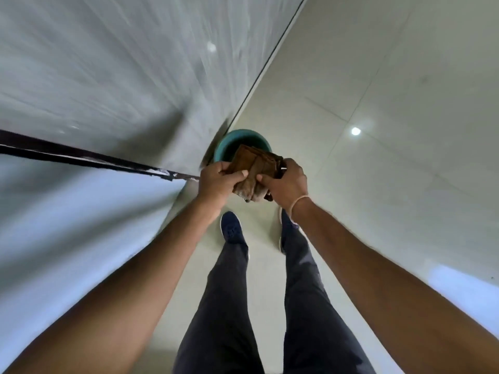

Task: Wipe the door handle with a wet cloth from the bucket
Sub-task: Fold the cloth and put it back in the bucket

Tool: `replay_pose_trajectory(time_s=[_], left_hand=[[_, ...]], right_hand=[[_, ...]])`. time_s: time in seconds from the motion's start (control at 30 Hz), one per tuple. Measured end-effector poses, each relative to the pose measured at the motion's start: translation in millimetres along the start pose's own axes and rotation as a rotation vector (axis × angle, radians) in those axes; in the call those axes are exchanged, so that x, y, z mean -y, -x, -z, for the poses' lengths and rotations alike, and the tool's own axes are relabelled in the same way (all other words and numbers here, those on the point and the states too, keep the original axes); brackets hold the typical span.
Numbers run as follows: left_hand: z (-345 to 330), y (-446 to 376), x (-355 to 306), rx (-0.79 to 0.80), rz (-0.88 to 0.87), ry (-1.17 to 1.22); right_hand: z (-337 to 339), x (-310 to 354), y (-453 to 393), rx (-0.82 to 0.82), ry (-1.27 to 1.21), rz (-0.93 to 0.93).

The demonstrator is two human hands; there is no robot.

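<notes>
A folded brown cloth [253, 168] is held above a teal bucket [225, 145] that stands on the floor by the wall. My left hand [218, 182] grips the cloth's left side with the thumb on top. My right hand [287, 182] grips its right side. The cloth's lower end hangs bunched between both hands. The cloth covers much of the bucket's inside. No door handle is in view.
A pale grey wall or door panel [108, 76] fills the left, crossed by a dark strip [81, 156]. Glossy light floor tiles [391, 130] spread to the right. My legs in dark trousers and blue shoes [231, 228] stand just behind the bucket.
</notes>
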State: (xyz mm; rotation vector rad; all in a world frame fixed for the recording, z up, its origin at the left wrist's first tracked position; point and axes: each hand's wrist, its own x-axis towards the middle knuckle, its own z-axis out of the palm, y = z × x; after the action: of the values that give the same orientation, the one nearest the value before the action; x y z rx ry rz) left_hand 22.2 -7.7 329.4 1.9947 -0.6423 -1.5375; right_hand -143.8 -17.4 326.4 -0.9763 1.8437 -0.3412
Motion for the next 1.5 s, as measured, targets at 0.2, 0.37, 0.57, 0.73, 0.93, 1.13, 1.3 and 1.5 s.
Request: replay_pose_trajectory(time_s=[0.2, 0.37, 0.57, 0.73, 0.93, 1.13, 1.3, 1.5], left_hand=[[-37.2, -108.4, 91.9, -0.103, 0.034, -0.120], [-58.1, -187.8, 163.0, -0.129, -0.043, -0.447], [-66.5, -265.7, 237.4, -0.218, -0.228, -0.694], [-69.5, -302.7, 273.6, -0.220, -0.395, -0.778], [-66.5, -316.0, 286.0, -0.273, -0.439, -0.788], [-64.4, -312.8, 289.0, -0.257, -0.462, -0.771], [-62.3, -309.3, 289.3, -0.225, -0.448, -0.727], [-58.4, -301.0, 285.9, -0.199, -0.439, -0.712]], right_hand=[[-42.4, -51.2, -142.6, 0.064, 0.240, 0.101], [-112.5, -93.6, -246.8, 0.150, 0.500, 0.264], [-201.5, -138.0, -344.2, 0.245, 0.744, 0.405], [-258.7, -176.3, -395.8, 0.397, 0.894, 0.497], [-301.7, -200.0, -440.5, 0.446, 1.107, 0.465], [-298.9, -189.6, -431.8, 0.286, 1.185, 0.552], [-306.3, -196.9, -428.4, 0.549, 1.302, 0.438], [-296.2, -190.8, -413.2, 0.608, 1.367, 0.437]])
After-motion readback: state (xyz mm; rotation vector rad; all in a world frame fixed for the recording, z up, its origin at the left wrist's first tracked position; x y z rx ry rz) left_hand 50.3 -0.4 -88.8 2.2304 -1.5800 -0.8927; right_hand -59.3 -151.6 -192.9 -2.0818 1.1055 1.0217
